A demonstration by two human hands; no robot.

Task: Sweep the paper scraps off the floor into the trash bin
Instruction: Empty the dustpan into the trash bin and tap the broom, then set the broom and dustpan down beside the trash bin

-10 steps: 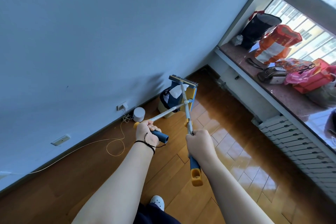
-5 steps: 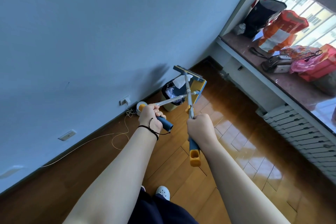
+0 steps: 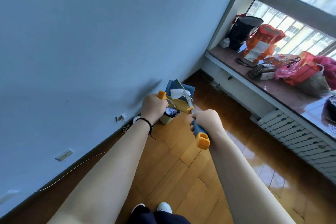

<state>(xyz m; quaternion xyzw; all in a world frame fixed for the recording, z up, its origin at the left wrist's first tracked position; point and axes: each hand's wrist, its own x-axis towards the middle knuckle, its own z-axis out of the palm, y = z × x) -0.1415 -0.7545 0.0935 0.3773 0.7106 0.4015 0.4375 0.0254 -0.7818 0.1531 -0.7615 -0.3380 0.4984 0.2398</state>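
Note:
My left hand [image 3: 153,107] grips the orange-tipped handle of the blue and yellow dustpan [image 3: 179,94], which is raised and tilted over the trash bin [image 3: 166,121]. A white paper scrap [image 3: 177,93] lies on the pan's face. My right hand [image 3: 206,121] grips the blue broom handle [image 3: 200,132] with its orange end cap; the broom's shaft runs up against the dustpan. The small pale bin stands on the floor by the wall, lined with a dark bag holding crumpled paper, and my left hand partly hides it.
A blue wall runs along the left with sockets [image 3: 121,117] and a thin cable [image 3: 72,169] at the skirting. A radiator [image 3: 298,132] and a stone window ledge [image 3: 283,89] with bags lie to the right. Wooden floor [image 3: 181,169] spreads below; my shoes [image 3: 164,207] show at the bottom.
My left hand has lifted the dustpan handle up and forward, tipping the pan steeply over the bin. The right hand moved the broom forward against the pan. The view has closed in on the bin.

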